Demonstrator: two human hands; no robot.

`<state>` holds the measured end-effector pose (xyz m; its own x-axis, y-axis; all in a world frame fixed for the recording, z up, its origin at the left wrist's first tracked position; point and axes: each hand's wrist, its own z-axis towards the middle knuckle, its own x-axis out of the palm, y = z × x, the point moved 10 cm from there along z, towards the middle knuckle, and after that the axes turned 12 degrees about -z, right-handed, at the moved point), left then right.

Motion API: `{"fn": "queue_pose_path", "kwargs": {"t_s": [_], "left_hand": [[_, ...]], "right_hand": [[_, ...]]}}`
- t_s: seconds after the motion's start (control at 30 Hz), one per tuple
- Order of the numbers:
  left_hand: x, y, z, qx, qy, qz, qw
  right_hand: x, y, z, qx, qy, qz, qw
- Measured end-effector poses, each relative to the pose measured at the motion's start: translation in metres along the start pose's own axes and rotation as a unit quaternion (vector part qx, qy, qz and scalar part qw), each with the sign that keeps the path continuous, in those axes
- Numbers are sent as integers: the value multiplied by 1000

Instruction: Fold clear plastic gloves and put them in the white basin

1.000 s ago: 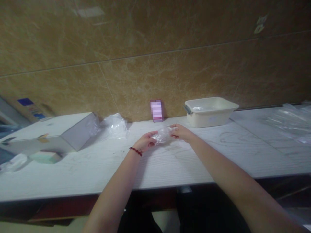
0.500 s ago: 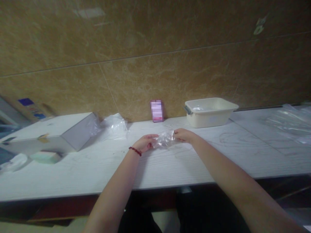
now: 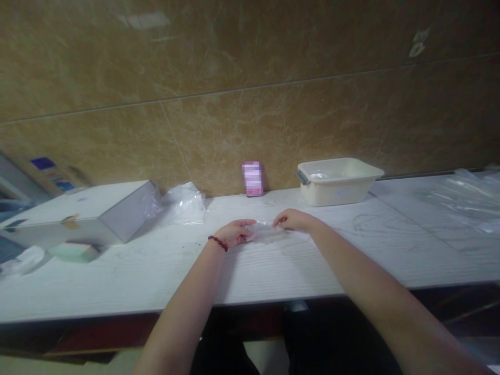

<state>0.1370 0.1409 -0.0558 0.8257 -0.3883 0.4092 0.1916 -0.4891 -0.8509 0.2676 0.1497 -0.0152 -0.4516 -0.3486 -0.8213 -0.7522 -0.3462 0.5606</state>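
Observation:
Between my hands, just above the white wood-grain table (image 3: 273, 281), is a clear plastic bag (image 3: 264, 233), held low and fairly flat. My left hand (image 3: 233, 233), with a dark red bracelet on its wrist, grips the bag's left end between thumb and fingers. At the other end, my right hand (image 3: 292, 219) pinches the upper right edge with its fingertips. Whether anything lies inside the bag is too blurred to make out.
Behind my hands a phone-like pink-framed thing (image 3: 253, 178) leans on the tiled wall. A cream plastic basin (image 3: 338, 190) stands to its right, clear plastic sheets (image 3: 464, 200) at far right. On the left are a white box (image 3: 113, 213), crumpled clear plastic (image 3: 184, 203) and a pale green block (image 3: 74, 252).
The bag, puffed and crinkled before, now looks flatter and lower. My right hand has shifted slightly left along its edge; my left hand has hardly moved.

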Motion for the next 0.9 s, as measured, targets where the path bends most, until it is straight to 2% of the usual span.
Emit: {"fn": "queue_pose_path", "kwargs": {"t_s": [0.07,0.13,0.17,0.27,0.3,0.37,0.47,0.57,0.73,0.9], "left_hand": [[-2,-1,-1,2,-16,18,1000],[-4,-2,-1,4,-33,35,999],[-4,-2,-2,4,-39,41,998],[-5,-1,0,9,-43,58,997],[-5,-1,1,12,-34,62,997],[-1,0,4,22,-5,67,998],[4,2,6,26,38,64,997],[3,3,5,13,32,72,997],[-4,-1,-2,0,-21,90,996],[2,-4,-9,2,-12,98,995]], "right_hand": [[1,2,-4,-7,35,-73,997],[-4,6,-6,-5,34,-129,991],[-11,11,-6,-8,4,-148,989],[-29,40,-6,-45,-151,-164,974],[-27,51,-5,-57,-191,-162,967],[-6,63,2,-45,-214,-171,961],[37,70,13,-22,-178,-230,957],[59,63,14,-4,-153,-273,950],[58,40,2,0,-95,-304,948],[46,24,-13,23,-68,-308,949]]}}
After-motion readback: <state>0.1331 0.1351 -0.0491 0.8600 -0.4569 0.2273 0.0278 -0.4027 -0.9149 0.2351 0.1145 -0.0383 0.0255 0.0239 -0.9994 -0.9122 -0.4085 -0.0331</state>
